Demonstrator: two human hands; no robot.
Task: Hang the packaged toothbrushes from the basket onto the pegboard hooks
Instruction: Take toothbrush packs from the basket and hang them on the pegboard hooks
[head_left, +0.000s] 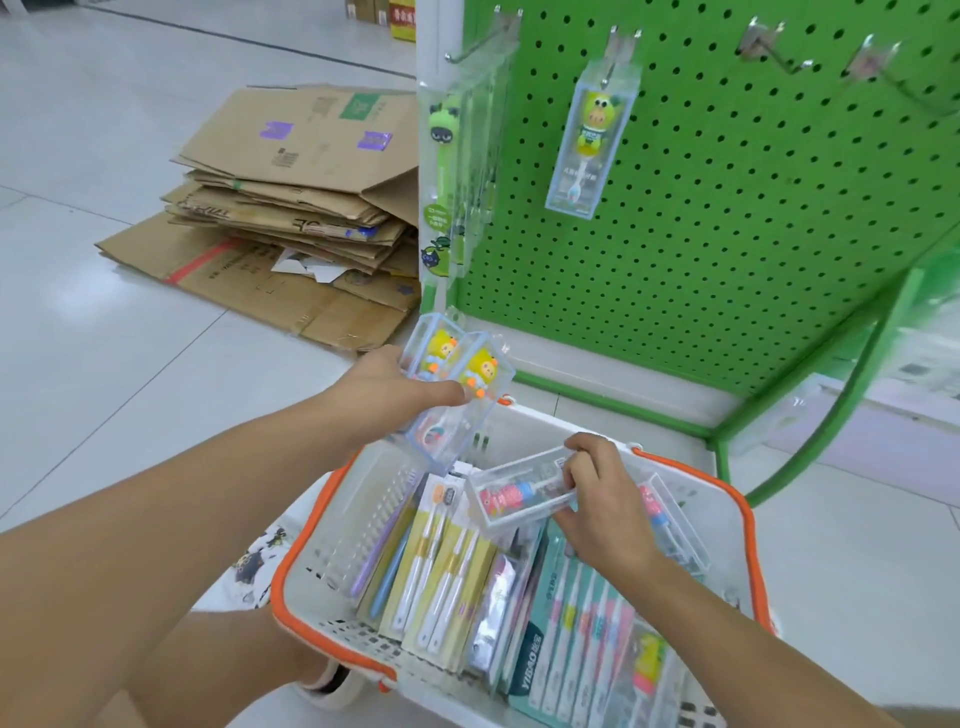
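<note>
Right hand (597, 499) grips clear toothbrush box (519, 493) above basket rim (748, 525).

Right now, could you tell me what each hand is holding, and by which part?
Left hand grips two yellow-figure toothbrush boxes around their middles. Right hand holds a pink-figure toothbrush box by its right end.
</note>
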